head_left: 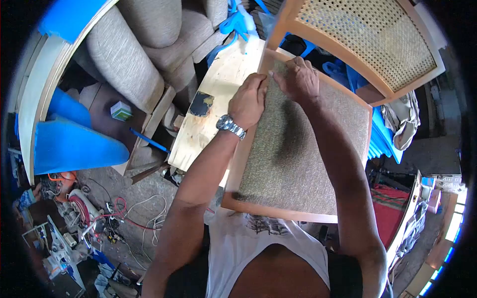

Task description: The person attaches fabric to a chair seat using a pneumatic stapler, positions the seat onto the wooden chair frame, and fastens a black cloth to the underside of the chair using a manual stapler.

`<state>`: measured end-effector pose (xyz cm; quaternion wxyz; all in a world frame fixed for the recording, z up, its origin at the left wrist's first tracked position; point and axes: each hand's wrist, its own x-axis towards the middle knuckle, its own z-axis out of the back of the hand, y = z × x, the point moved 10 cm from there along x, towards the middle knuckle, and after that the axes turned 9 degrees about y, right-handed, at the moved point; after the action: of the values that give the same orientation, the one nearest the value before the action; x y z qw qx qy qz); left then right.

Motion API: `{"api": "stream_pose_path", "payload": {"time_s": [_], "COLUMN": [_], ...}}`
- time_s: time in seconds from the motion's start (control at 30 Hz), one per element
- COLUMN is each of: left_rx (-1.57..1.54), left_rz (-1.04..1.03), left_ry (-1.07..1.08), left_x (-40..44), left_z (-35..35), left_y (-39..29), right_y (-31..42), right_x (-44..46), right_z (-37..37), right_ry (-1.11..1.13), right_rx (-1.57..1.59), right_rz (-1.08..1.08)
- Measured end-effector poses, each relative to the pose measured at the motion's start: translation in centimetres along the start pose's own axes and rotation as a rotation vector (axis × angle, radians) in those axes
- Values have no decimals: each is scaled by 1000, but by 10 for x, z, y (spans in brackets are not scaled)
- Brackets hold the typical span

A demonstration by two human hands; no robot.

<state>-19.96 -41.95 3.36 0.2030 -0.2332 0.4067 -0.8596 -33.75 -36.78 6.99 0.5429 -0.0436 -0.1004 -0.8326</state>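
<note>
A chair (241,164) with a wooden frame stands before me. Its seat pad (298,164) is covered in brown-grey woven fabric, and its backrest (367,35) is woven cane. My left hand (248,102), a metal watch on its wrist, grips the wooden rail at the seat's left side. Above the far left corner of the pad, my right hand (299,82) is closed with its fingers curled down. Whether it holds something small or pinches the fabric edge is hidden.
A pale wooden board (198,134) with a dark patch lies left of the chair. Upholstered cushions (124,59) and blue-covered curved pieces (74,149) stand at the left. Hoses and cables (149,213) trail over the floor. A small box (120,111) sits on a brown surface.
</note>
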Motion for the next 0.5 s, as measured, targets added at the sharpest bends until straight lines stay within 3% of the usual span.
{"api": "stream_pose_path", "payload": {"time_s": [0.03, 0.17, 0.3, 0.37, 0.4, 0.43, 0.5], "left_rx": [-21, -23, -52, -98, -111, -115, -141], "left_rz": [7, -1, -36, 21, 42, 47, 33], "left_ry": [0, 8, -25, 28, 15, 15, 19], "left_x": [0, -1, -3, -1, -1, 0, 0], "left_z": [2, -1, 0, -1, -1, 0, -2], "left_y": [-2, 1, 6, 10, 11, 12, 12], "right_y": [4, -5, -24, -12, -23, -25, -22], "right_x": [-4, 0, 8, 21, 16, 17, 13], "right_z": [8, 0, -6, -16, 1, -7, 6], "right_ry": [-39, -163, -142, 200, 298, 304, 12], "right_rx": [-115, -46, 52, -72, 334, 333, 70], "right_rz": [-123, -179, -112, 88, -214, -213, -101]}}
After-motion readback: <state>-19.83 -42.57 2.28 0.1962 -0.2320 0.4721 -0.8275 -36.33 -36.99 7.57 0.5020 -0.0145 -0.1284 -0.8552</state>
